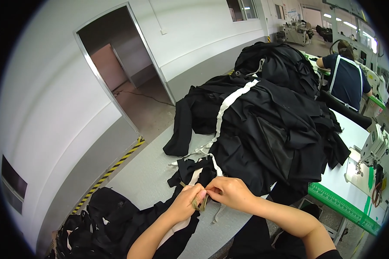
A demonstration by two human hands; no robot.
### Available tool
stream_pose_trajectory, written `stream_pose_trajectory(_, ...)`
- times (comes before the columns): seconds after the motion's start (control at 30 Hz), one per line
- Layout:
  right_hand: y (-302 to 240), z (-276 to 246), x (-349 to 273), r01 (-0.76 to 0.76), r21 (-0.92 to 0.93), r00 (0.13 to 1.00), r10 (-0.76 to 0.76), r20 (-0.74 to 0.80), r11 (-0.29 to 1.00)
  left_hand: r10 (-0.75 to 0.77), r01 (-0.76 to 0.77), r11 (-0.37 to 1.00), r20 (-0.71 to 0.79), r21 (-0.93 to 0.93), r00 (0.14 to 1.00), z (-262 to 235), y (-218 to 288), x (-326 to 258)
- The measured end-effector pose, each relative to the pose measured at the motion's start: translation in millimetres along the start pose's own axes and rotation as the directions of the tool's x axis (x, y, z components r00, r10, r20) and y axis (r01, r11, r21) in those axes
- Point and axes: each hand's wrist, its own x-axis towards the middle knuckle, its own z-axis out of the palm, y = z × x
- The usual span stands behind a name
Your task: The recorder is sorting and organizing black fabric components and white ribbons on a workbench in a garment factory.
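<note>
My left hand [188, 203] is closed round an olive cloth strip [198, 204], with part of it hanging below the fingers. Close against it, the fingertips of my right hand [232, 194] pinch at the same strip; the exact grip is partly hidden. Just beyond the hands lies a small black cloth bunch [188, 169] with a pale band across it. A white cloth strip [222, 113] runs over a large bundle of black garments [281, 134] and comes down to a loose knot near my hands.
Black cloth [112, 220] is heaped at the lower left. The bundle rests on a grey tabletop [147, 159]. To the right stand a sewing machine [376, 146] and a green table edge ruler [341, 207]. A person [345, 80] sits farther back. A doorway [125, 64] opens in the wall.
</note>
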Motion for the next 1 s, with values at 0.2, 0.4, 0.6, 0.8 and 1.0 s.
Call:
stream_pose_trajectory(0.2,0.9,2.2,-5.3,0.168,-0.058,0.985,-0.167,0.037,0.984,-0.216,0.215,0.88,0.046,-0.423,0.975,-9.5,-10.1,0.3)
stream_pose_trajectory(0.4,18.6,9.5,-5.0,0.171,0.141,0.985,-0.172,-0.003,0.975,-0.151,0.156,0.977,0.043,-0.143,0.988,-23.0,1.4,0.3)
stream_pose_trajectory(0.6,14.9,19.9,10.4,-0.374,0.355,0.902,0.247,0.353,0.857,0.5,-0.412,0.751,-0.036,0.516,0.865,-19.8,4.3,-0.5)
stream_pose_trajectory(0.8,26.9,27.1,11.0,-0.471,0.636,0.874,0.222,0.433,0.611,0.627,-0.27,0.553,-0.18,0.788,0.758,-10.9,-3.0,1.6)
stream_pose_trajectory(1.0,29.5,14.5,15.8,-0.167,0.155,0.985,0.159,0.062,0.974,0.486,-0.224,0.457,-0.031,0.861,0.873,-18.8,-13.7,-6.8)
